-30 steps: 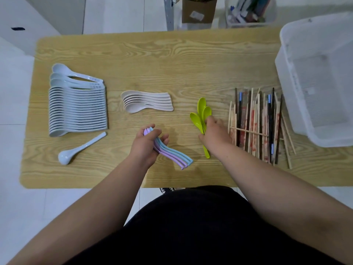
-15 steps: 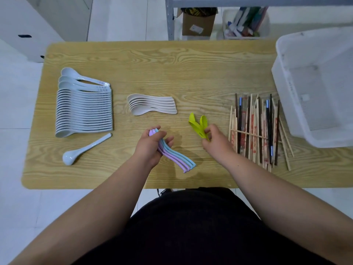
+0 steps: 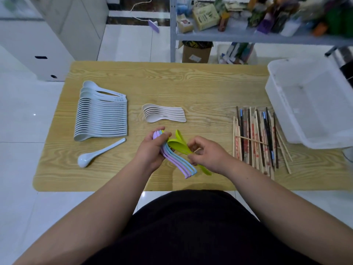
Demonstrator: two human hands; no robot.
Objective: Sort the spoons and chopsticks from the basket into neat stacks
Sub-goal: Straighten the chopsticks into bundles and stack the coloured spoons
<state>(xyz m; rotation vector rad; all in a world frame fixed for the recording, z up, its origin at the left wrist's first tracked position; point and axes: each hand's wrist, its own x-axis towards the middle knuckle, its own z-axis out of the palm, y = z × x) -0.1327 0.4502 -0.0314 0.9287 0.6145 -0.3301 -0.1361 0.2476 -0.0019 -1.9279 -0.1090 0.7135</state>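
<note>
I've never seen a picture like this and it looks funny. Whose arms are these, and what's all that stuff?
There is no machine here. A person wears a camera on their head, so you look down along their own arms. The left hand grips purple and blue spoons. The right hand pinches green spoons. On the wooden table lie a long stack of pale spoons, one loose spoon, a small cream stack, chopsticks and a white basket.
</note>
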